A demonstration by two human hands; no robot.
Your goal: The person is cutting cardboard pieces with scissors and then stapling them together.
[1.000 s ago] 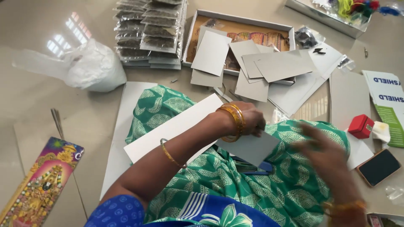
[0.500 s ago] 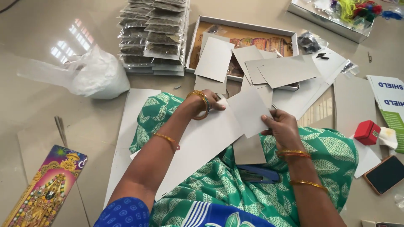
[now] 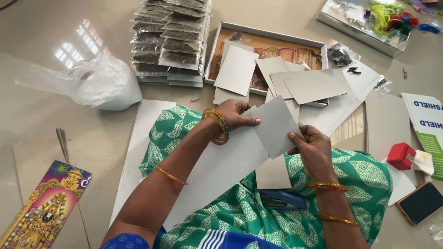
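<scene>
Since a moment ago both my hands have shifted slightly over my lap, so my left hand (image 3: 236,115) and right hand (image 3: 312,146) now pinch the grey card square (image 3: 275,125) by opposite edges above the long white card sheet (image 3: 217,171).

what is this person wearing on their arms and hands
The left hand has stacked gold bangles with a blue one at the wrist, plus a thin gold band higher up. The right hand has gold bangles at the wrist and forearm. A blue sleeve shows.
</scene>
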